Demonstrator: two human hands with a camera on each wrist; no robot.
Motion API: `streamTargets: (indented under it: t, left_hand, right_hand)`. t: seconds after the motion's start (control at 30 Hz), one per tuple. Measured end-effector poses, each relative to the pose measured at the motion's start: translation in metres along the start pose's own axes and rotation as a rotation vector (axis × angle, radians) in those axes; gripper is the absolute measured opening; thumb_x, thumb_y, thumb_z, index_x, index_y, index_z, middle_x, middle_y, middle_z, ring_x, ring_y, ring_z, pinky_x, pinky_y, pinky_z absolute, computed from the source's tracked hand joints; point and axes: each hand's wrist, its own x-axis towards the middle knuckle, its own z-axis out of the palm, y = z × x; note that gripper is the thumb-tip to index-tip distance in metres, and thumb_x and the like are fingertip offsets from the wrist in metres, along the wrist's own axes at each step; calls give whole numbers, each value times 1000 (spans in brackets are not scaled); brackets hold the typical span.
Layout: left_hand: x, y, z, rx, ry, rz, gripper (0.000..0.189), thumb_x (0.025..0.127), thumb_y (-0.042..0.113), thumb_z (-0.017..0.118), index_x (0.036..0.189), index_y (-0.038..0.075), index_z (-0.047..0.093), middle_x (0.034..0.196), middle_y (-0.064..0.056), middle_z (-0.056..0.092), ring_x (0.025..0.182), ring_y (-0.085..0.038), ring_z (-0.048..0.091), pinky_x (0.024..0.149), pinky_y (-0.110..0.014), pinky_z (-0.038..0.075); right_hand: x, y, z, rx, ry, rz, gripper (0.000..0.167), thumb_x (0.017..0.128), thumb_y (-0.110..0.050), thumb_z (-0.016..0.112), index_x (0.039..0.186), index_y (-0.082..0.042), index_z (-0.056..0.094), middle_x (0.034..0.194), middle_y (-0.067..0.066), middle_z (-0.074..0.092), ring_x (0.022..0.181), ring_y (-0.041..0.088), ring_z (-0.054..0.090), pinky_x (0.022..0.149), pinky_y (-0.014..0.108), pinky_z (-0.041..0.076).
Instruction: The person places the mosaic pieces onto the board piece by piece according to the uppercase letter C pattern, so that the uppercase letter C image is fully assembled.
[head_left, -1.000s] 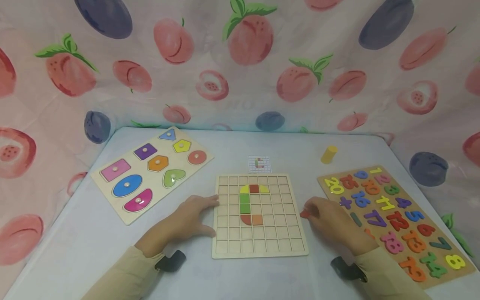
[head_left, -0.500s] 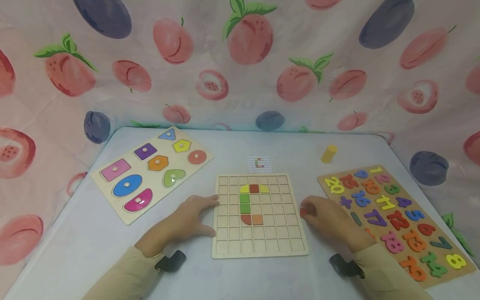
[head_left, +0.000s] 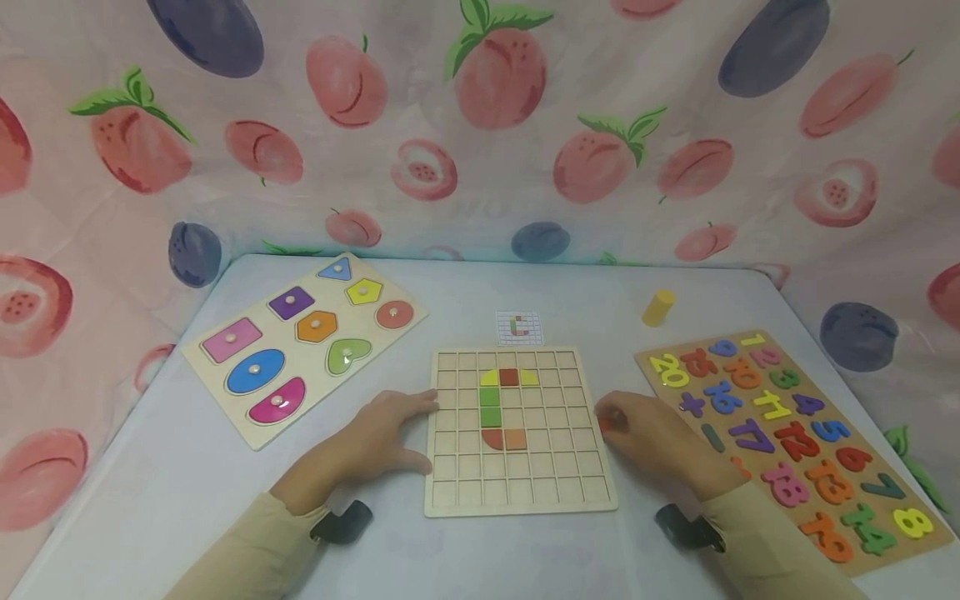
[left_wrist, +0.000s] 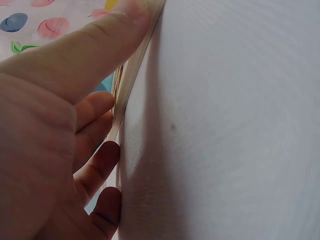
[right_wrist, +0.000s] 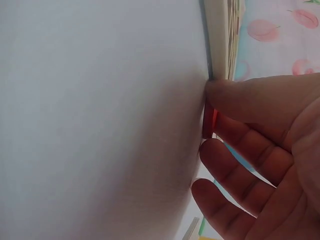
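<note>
A wooden grid board (head_left: 555, 492) lies in the middle of the table. Coloured tiles sit in its cells: two yellow rounded ones, a red-brown square (head_left: 508, 377), two green squares (head_left: 490, 407), a red rounded tile (head_left: 492, 438) and an orange square (head_left: 515, 438). My left hand (head_left: 386, 433) touches the board's left edge with spread fingers and thumb. At the right edge, my right hand (head_left: 641, 433) pinches a small red tile (right_wrist: 208, 121), mostly covered by the fingers in the head view. In the right wrist view the thumb is right at the board's side.
A printed pattern card (head_left: 519, 328) lies behind the board. To the left is a shape puzzle with knobs (head_left: 262, 433). A number puzzle (head_left: 892, 554) sits partly under the right forearm. A yellow cylinder (head_left: 658, 308) stands at the back right.
My right hand has shifted slightly left with the red tile, closer to the board's right edge. The left hand and the tiles on the board have stayed put.
</note>
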Motion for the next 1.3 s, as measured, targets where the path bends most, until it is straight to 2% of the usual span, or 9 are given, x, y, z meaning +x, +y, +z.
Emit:
streamTargets:
  t: [0.17, 0.4, 0.77, 1.1, 1.3]
  left_hand:
    - [0, 0, -1, 1, 0, 1, 80, 74, 28, 90, 145, 15, 55, 154, 5, 44, 137, -28, 40, 109, -48, 38]
    - [1, -1, 0, 2, 5, -1, 81, 75, 29, 89, 146, 17, 54, 154, 6, 44, 136, -27, 40, 109, -47, 38]
    - [1, -2, 1, 2, 4, -5, 82, 74, 30, 90, 146, 17, 54, 154, 7, 44, 137, -26, 39, 109, -47, 38]
    - [1, -1, 1, -6, 10, -16, 81, 73, 29, 90, 145, 18, 55, 153, 7, 45, 136, -26, 40, 107, -47, 40]
    - [1, -2, 1, -2, 12, -12, 82, 74, 29, 90, 146, 18, 54, 153, 7, 45, 136, -27, 40, 108, -47, 39]
  right_hand:
    - [1, 1, 0, -10, 10, -19, 20, 88, -9, 73, 107, -8, 69, 102, 1, 69, 100, 26, 65, 88, 48, 53]
    - [1, 0, -1, -24, -4, 15, 19, 90, -13, 73, 108, -9, 69, 104, 3, 70, 102, 27, 65, 89, 48, 52]
    - [0, 0, -6, -8, 15, 11, 18, 90, -14, 73, 107, -9, 69, 96, -3, 68, 92, 19, 64, 79, 41, 54]
    - [3, -12, -11, -14, -1, -4, 22, 90, -16, 73, 110, -8, 69, 98, -2, 68, 95, 21, 64, 82, 43, 55]
    - [8, -21, -10, -3, -18, -30, 16, 90, -16, 73, 105, -12, 69, 94, -5, 66, 89, 17, 61, 79, 39, 53]
